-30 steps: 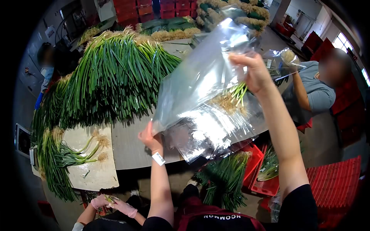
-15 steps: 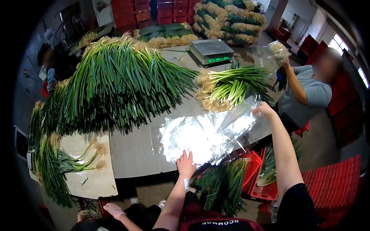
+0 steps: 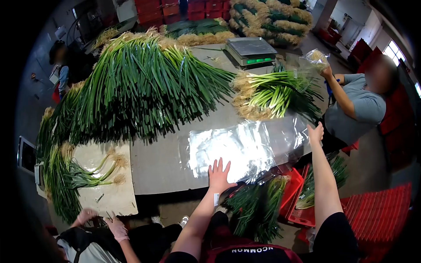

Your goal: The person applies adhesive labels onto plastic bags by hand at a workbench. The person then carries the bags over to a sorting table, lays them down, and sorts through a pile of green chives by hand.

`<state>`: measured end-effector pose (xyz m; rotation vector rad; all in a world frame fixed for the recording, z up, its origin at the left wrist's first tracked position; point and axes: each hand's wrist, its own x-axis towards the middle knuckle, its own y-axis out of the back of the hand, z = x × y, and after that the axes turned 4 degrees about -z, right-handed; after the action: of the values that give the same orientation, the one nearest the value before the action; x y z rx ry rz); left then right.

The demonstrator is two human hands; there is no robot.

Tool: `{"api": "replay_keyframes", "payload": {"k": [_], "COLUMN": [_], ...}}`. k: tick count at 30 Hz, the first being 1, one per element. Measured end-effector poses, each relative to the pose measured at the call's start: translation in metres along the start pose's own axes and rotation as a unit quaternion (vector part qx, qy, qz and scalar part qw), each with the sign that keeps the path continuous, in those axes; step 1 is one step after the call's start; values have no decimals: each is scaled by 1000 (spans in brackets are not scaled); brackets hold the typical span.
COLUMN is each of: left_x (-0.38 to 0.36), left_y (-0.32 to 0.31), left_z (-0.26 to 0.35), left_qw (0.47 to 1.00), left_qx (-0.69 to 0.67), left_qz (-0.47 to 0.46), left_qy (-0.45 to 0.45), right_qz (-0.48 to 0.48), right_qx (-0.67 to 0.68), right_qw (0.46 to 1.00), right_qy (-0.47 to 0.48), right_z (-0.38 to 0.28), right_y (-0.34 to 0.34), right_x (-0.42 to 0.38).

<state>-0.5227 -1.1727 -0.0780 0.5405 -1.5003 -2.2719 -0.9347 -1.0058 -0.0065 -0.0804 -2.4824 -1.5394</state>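
My left hand point(image 3: 219, 175) lies with fingers spread on a stack of clear plastic bags point(image 3: 228, 144), close to the table's front edge. At the right end of the stack, my right hand point(image 3: 315, 133) pinches the far edge of a clear plastic bag point(image 3: 289, 135) that stretches out flat from the pile. Strong glare whitens the middle of the stack. Just behind the bags rests a bunch of scallions point(image 3: 274, 94), pale roots to the left and green tops to the right.
A big heap of scallions point(image 3: 144, 87) covers the table's left and back. A digital scale point(image 3: 251, 50) stands behind. Across at right, a person point(image 3: 357, 103) holds a bagged bunch point(image 3: 318, 59). Red crates point(image 3: 302, 215) sit below. Gloved hands point(image 3: 116, 228) work at lower left.
My right hand has moved right, pulling the bag's crumpled end out straighter. My left fingers have spread wider on the stack. At lower left, the neighbouring person has come further into view.
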Motion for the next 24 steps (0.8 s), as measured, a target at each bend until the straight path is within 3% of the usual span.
{"api": "replay_keyframes", "payload": {"k": [3,8,12,16,18,19,22,24], "left_x": [5,11,7,-7,-9,-11,-14,-1], "left_y": [-5,-27,-19,-16,-23,-25,13,19], "left_z": [-3,-10,-4,-11,-26,-32,-38,-51], "left_qw": [1000,999,999,996,999,1000,998,997], "left_qx": [14,24,24,51,37,20,-65,-57], "left_qz": [-20,-5,2,-55,27,23,-14,9], "left_qy": [9,35,28,-42,-21,4,17,44], "right_qz": [35,-165,-321,-343,-310,-267,-276,-284], "right_qx": [12,13,-68,-131,-122,-89,-78,-81], "right_qw": [976,897,851,839,842,845,811,804], "right_qy": [217,410,411,401,424,455,509,516], "right_z": [0,-30,-47,-49,-48,-46,-64,-65], "right_y": [-24,-54,-64,-70,-74,-76,-62,-68], "right_x": [-45,-152,-197,-198,-196,-196,-209,-217]}}
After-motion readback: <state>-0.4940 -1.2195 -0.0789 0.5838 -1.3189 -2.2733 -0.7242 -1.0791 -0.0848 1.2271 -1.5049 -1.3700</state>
